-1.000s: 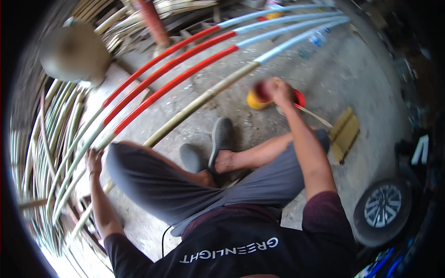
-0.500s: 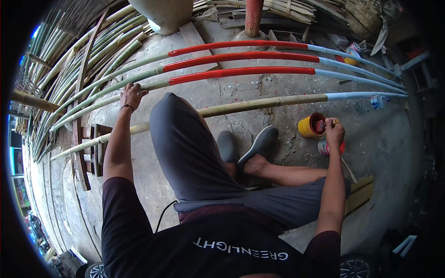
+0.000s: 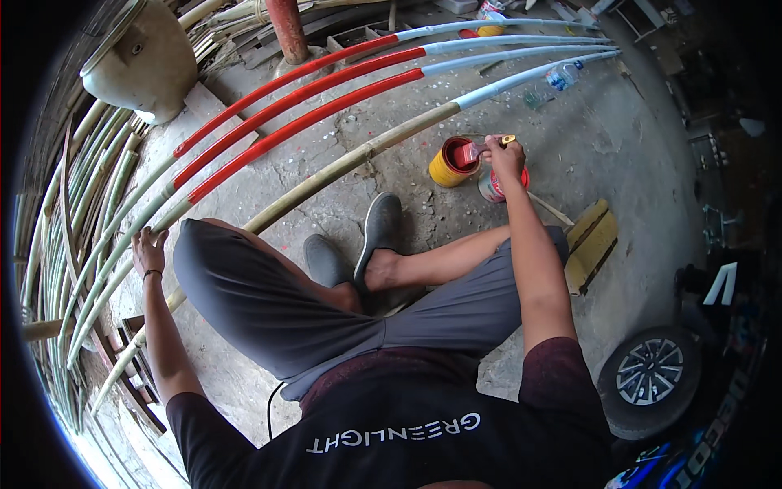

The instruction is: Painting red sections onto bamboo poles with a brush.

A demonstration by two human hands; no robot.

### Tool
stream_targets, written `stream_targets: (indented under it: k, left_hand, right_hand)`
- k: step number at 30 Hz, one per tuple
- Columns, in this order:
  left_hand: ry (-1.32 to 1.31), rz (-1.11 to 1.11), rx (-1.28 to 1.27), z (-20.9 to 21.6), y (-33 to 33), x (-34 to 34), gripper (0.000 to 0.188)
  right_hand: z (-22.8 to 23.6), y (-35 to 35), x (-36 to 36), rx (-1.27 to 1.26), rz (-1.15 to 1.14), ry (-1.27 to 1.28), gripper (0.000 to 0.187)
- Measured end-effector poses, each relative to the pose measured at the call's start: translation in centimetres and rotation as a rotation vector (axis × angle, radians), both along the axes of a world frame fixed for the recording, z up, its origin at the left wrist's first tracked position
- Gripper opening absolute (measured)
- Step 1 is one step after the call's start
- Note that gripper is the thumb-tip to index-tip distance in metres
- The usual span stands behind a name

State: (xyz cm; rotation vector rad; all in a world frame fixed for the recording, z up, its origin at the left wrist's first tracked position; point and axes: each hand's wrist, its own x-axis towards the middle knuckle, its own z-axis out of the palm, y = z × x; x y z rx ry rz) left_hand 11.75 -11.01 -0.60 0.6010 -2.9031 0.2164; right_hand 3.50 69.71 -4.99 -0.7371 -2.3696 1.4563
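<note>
My right hand grips a paintbrush by its handle. Its red-coated bristles lie over the right rim of a yellow paint can with red paint inside. Close below that hand stands a second, red-and-white can. My left hand is closed round the bare greenish part of a bamboo pole, the nearest of three whose middles are red and far right ends pale blue. Nearer my legs lies another pole, bare bamboo with a pale blue end; my knee covers part of it.
Bundled bamboo fills the left side, by a large pale pot. A red post rises behind the poles. A plastic bottle lies near the blue ends. At right are a yellow wooden piece and a wheel.
The view has swung to the right, so everything sits further left in it. The brush has come up from inside the yellow can to its rim. My left hand stays on the same pole.
</note>
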Motion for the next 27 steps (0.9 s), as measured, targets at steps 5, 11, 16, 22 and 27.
stream_targets:
  k: [5, 11, 16, 22, 27]
  left_hand:
    - [0.109, -0.136, 0.145, 0.3, 2.1, 2.3, 0.053]
    - [-0.348, -0.347, 0.711, -0.6, 3.3, 8.7, 0.029]
    - [-0.388, -0.281, 0.341, -2.7, 2.4, 8.9, 0.029]
    - [-0.118, -0.176, 0.254, -1.5, 3.8, 4.4, 0.02]
    - [-0.181, -0.148, 0.229, 0.4, 5.7, 3.4, 0.021]
  right_hand:
    - [0.0, 2.5, 0.5, -0.64, -0.285, -0.033, 0.019]
    - [-1.0, 4.9, 0.9, -0.937, -0.419, 0.008, 0.019]
    - [-0.1, 5.0, 0.7, -1.081, -0.372, 0.08, 0.015]
    - [4.6, -0.1, -1.3, -1.068, -0.011, 0.182, 0.021]
    - [5.4, -10.7, -2.1, -0.985, 0.286, 0.244, 0.017]
